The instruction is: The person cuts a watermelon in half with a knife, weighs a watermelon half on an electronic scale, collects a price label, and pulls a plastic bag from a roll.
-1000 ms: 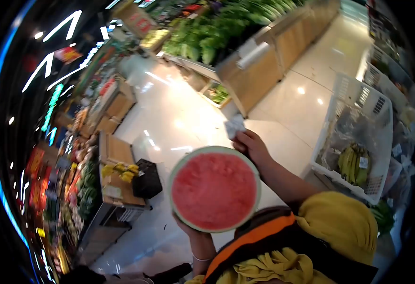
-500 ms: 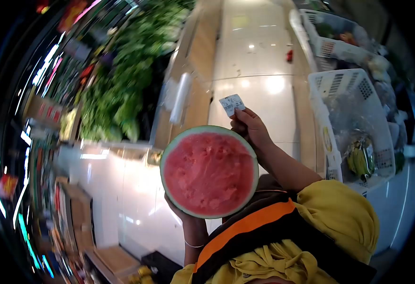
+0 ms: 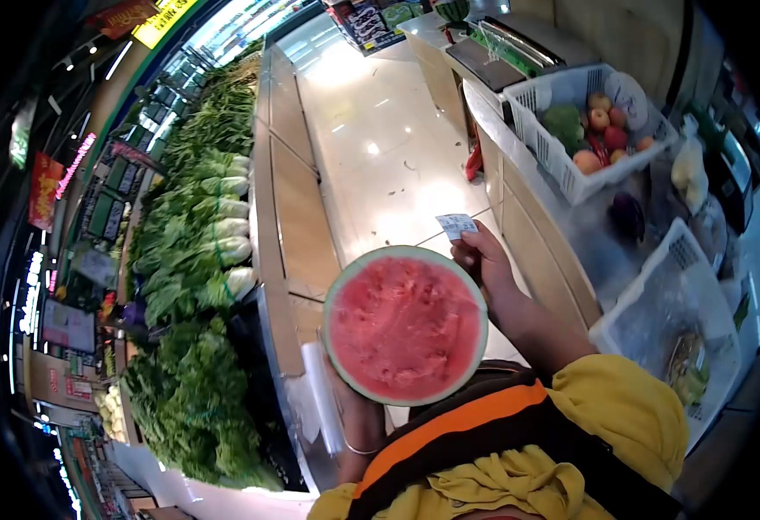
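A halved watermelon (image 3: 404, 325) faces up at me with its red cut flesh, ringed by a thin green rind. My left hand (image 3: 355, 406) carries it from below and the left; most of its fingers are hidden under the fruit. Just beyond the melon's upper right edge, my right hand (image 3: 481, 253) pinches a small white printed label (image 3: 456, 226) between thumb and fingers. The label is apart from the melon.
Leafy greens (image 3: 193, 407) and cabbages (image 3: 228, 227) fill a stand on the left. A plastic roll (image 3: 323, 399) lies along its edge. At right, a counter holds a white basket (image 3: 562, 178) of produce, an eggplant (image 3: 627, 217) and another white basket (image 3: 636, 295). A tiled aisle (image 3: 371, 156) runs between.
My view has turned, bringing the aisle's far end and the right counter further into sight. The melon and label sit slightly lower and further right in view, both still held.
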`<state>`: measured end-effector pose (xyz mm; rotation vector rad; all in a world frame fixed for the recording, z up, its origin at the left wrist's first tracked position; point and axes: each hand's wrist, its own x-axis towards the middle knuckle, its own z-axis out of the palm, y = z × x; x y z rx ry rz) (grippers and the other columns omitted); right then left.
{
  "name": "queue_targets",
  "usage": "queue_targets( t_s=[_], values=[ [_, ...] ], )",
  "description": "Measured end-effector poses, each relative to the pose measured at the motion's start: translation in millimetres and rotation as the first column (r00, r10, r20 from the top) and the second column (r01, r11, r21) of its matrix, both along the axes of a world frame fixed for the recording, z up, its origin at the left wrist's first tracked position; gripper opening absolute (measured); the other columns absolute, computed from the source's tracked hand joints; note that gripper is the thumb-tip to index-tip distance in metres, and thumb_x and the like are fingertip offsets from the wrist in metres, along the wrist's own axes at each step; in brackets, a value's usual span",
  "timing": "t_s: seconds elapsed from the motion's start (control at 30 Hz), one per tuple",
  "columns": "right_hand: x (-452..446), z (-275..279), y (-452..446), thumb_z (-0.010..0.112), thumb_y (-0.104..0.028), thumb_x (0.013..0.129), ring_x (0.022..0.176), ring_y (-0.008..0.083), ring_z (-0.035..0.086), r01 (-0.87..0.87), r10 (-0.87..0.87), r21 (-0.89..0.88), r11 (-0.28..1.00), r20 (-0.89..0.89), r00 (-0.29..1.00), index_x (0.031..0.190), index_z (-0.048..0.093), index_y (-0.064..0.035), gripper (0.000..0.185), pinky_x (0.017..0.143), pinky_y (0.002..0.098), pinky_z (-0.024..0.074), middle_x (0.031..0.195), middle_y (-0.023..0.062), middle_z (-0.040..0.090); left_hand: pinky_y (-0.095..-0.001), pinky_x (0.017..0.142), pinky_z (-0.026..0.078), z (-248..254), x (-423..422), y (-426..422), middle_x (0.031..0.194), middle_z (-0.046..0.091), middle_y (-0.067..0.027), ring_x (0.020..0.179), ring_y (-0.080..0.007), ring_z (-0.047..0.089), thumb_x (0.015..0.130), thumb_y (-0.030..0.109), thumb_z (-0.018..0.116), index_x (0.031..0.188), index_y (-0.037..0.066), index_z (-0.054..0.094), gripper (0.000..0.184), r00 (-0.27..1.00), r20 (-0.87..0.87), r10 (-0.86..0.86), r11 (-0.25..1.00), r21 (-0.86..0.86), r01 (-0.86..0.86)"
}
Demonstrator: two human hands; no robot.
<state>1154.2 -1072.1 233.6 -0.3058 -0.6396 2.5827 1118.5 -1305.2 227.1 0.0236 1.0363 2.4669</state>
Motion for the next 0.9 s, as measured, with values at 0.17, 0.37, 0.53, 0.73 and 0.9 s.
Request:
queue_targets(
  t_s=[0.17, 0.37, 0.53, 0.73, 0.9],
  values=[
    [-154, 4, 69, 0.047, -0.009, 0.080, 0.055, 0.0090, 0.040, 0.036, -0.037, -0.016, 0.999, -0.058, 0.998, 0.091, 0.046, -0.0063, 0.012, 0.050, 0.0224, 0.0366, 0.074, 0.0034, 0.052, -0.0433, 0.095, 0.040, 3, -167, 65, 0.124, 0.049, -0.0143, 0.111, -0.0310, 0.049, 0.089, 0.043, 0.030, 0.126, 0.003, 0.043, 0.055, 1.000, 0.008, -0.013, 1.000, 0.013, 0.013],
    [-354, -25, 143, 0.048, -0.010, 0.079, 0.055, 0.0095, 0.040, 0.061, -0.068, -0.082, 0.995, -0.095, 0.993, 0.090, 0.047, -0.0070, 0.011, 0.051, 0.0230, 0.0362, 0.074, 0.0034, 0.052, -0.0432, 0.098, 0.037, -21, -378, 140, 0.129, 0.045, -0.0142, 0.116, -0.0292, 0.045, 0.089, 0.045, 0.029, 0.127, 0.003, 0.041, 0.057, 0.985, -0.125, -0.123, 0.991, 0.044, 0.129],
    [-483, -27, 243, 0.049, -0.008, 0.080, 0.055, 0.0094, 0.040, 0.273, -0.277, -0.071, 0.959, -0.049, 0.960, 0.091, 0.050, -0.0059, 0.012, 0.052, 0.0212, 0.0342, 0.074, 0.0030, 0.053, -0.0410, 0.095, 0.040, -11, -542, 249, 0.123, 0.050, -0.0142, 0.111, -0.0275, 0.049, 0.091, 0.043, 0.029, 0.124, 0.002, 0.043, 0.055, 0.962, -0.013, -0.272, 0.962, 0.019, 0.272],
    [-619, -37, 373, 0.051, -0.009, 0.081, 0.056, 0.0080, 0.039, 0.444, -0.443, 0.020, 0.896, -0.031, 0.896, 0.090, 0.051, -0.0073, 0.010, 0.052, 0.0191, 0.0335, 0.076, 0.0021, 0.054, -0.0393, 0.090, 0.044, -12, -729, 401, 0.115, 0.055, -0.0131, 0.103, -0.0253, 0.054, 0.091, 0.043, 0.030, 0.118, 0.002, 0.047, 0.053, 0.923, 0.053, -0.381, 0.923, -0.043, 0.383],
    [-773, -64, 478, 0.051, -0.008, 0.080, 0.054, 0.0067, 0.038, 0.403, -0.403, 0.006, 0.915, -0.042, 0.914, 0.091, 0.051, -0.0071, 0.010, 0.050, 0.0181, 0.0329, 0.074, 0.0022, 0.053, -0.0388, 0.088, 0.045, -22, -876, 507, 0.114, 0.056, -0.0140, 0.101, -0.0251, 0.055, 0.091, 0.041, 0.032, 0.116, 0.002, 0.048, 0.050, 0.903, -0.014, -0.429, 0.903, -0.007, 0.429]
  ],
)
